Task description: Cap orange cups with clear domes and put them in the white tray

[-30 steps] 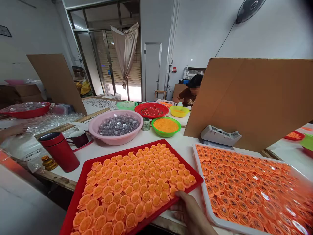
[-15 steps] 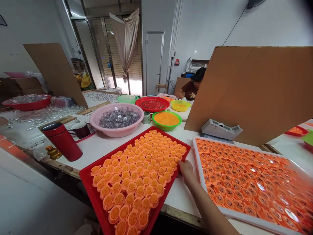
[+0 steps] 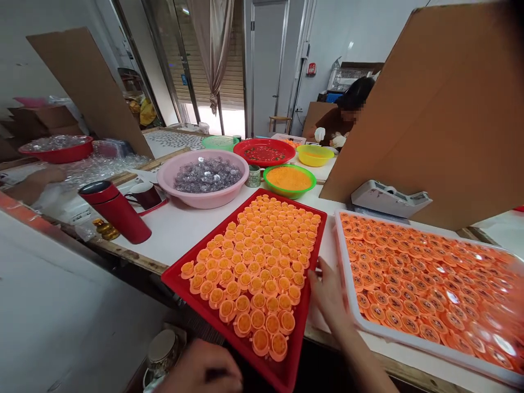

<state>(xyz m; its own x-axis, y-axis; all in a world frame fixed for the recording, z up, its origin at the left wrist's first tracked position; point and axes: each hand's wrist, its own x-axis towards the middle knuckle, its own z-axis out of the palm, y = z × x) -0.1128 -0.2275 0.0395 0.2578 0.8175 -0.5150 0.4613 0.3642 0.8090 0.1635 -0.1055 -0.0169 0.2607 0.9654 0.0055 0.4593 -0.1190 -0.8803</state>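
Observation:
A red tray [image 3: 174,274] lies at an angle on the table, its near corner jutting past the table's front edge. Rows of small orange cup-shaped pieces [image 3: 245,281] with saucer-like rims and orange filling cover most of it. My right hand [image 3: 327,292] is at the tray's right side, thumb and fingers apart, its thumb by the rim. Low in the view, my left hand [image 3: 200,368] is left of the tray's near corner, apart from it. Its fingers look bent but are smeared by motion. A white tray [image 3: 347,273] of orange pieces with dark-printed faces stands to the right.
A pink basin [image 3: 164,183] of clear balls and a green bowl [image 3: 268,183] of orange grains stand behind the tray. At left are a red thermos [image 3: 117,213] and a mug [image 3: 143,195]. Another person's hand [image 3: 35,183] is far left; a gloved co-worker [image 3: 356,101] sits behind cardboard [image 3: 442,109].
My left hand has come into view at the bottom. My right hand has loosened from the tray's rim, its fingers now spread. The view has tilted down, and the red tray appears farther right.

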